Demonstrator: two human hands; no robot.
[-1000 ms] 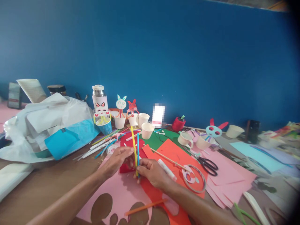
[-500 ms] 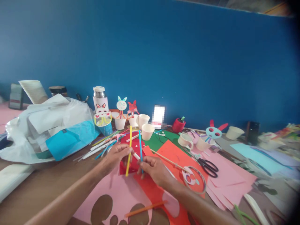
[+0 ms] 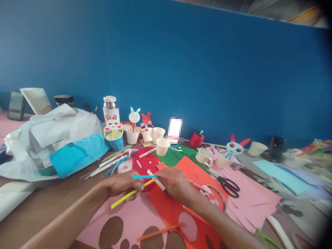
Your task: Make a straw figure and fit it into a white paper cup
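Note:
My left hand [image 3: 126, 184] is closed on a yellow straw [image 3: 121, 200], which slants up toward my right hand. In the fingers of my right hand [image 3: 174, 181] is the end of a blue straw [image 3: 142, 177], now lying nearly level. Its other end reaches over my left hand. Both straws' right ends meet at my right fingertips; whether they touch there is hard to tell. Under the right hand a white marker [image 3: 157, 181] lies on the papers. An orange straw [image 3: 160, 231] rests across pink paper [image 3: 140, 214] with round holes cut out.
Left are a plastic bag [image 3: 28, 145], loose straws [image 3: 106, 167] and a tape roll [image 3: 125, 166]. Paper cups [image 3: 162, 147] with rabbit figures [image 3: 134, 116] stand at the back. Black scissors [image 3: 229, 186] lie right on orange [image 3: 189, 169] and pink sheets [image 3: 254, 193].
The two straws were upright and apart; now the blue one is level and the yellow one slanted, their ends together. My right hand has turned over, knuckles up.

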